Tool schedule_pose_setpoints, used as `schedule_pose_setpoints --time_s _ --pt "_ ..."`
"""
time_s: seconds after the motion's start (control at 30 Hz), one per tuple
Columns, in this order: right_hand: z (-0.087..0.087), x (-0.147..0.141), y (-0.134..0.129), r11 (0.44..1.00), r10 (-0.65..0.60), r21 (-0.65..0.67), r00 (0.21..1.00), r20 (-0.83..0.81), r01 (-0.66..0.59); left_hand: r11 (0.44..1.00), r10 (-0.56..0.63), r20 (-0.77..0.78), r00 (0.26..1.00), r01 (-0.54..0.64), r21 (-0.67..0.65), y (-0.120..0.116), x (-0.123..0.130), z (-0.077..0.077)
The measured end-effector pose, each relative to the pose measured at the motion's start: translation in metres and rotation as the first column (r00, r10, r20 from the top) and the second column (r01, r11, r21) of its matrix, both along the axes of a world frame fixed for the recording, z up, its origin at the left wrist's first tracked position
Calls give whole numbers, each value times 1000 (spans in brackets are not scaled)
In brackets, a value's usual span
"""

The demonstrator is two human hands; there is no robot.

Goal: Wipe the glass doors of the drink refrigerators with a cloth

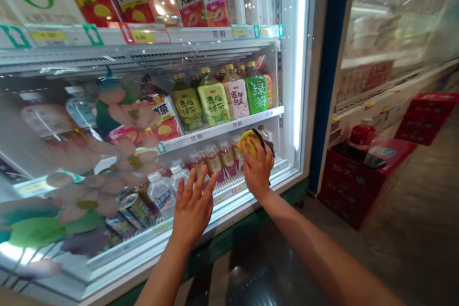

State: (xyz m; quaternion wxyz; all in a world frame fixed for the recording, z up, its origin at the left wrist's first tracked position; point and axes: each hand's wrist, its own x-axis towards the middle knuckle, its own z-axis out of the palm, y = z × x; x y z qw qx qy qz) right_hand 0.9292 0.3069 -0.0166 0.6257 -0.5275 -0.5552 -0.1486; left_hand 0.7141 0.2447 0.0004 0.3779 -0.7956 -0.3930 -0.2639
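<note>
I see right hand (258, 167) holding yellow cloth (247, 141) up by fridge glass door (138, 158), low on right side. Left hand (192, 206) empty, spread wide, near glass; I cannot tell if touching. Cloth might slip if grip loosens; bare left hand might smudge glass.

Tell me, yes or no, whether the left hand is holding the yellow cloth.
No, the yellow cloth is in the right hand, while the left hand is spread open without it.
</note>
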Motion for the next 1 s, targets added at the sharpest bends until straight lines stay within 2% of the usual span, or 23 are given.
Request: schedule_pose_setpoints --time_s 0.1,0.17,0.23,0.33,0.4,0.43,0.5,0.6,0.63,0.7,0.77,0.83,0.9,1.0 --pt "-42 6 -16 986 161 -71 954 251 -148 1000 14 -3 1000 -14 -5 -7 -13 -1" --pt "-55 20 -16 982 182 -89 950 254 -164 1000 21 -19 1000 -21 -2 -11 -24 -1" --pt "-45 26 -8 995 96 -22 991 90 -94 999 33 -28 999 -32 8 -14 -35 -1" --pt "-9 5 2 996 -51 58 983 -178 62 998 54 -22 998 -53 23 -17 -49 0" --pt "6 -17 0 996 -69 49 984 -165 78 997 65 -16 998 -65 30 -18 -55 1" --pt "6 -26 -4 998 -48 37 993 -107 52 997 68 -16 998 -68 33 -19 -57 1" --pt "-4 -31 -15 999 52 1 997 57 -52 997 70 -20 997 -70 35 -20 -61 1" --pt "-28 -15 -25 977 210 -72 947 242 -198 997 73 -36 997 -72 32 -23 -66 -1" --pt "-31 -8 -25 977 214 -67 948 238 -204 997 76 -39 996 -74 31 -24 -68 -1" --pt "-26 -2 -20 989 146 13 981 130 -149 996 83 -39 996 -82 32 -28 -74 -1" --pt "-11 -14 -15 993 60 98 998 -13 -59 995 93 -38 995 -91 33 -33 -82 -1" --pt "1 -38 -16 992 37 119 998 -58 -30 994 105 -36 994 -104 29 -39 -91 0" --pt "1 -62 -24 992 76 101 997 9 -76 993 116 -34 993 -115 23 -44 -100 0" --pt "-14 -74 -39 977 168 96 965 200 -190 992 124 -29 992 -124 19 -50 -115 -1"
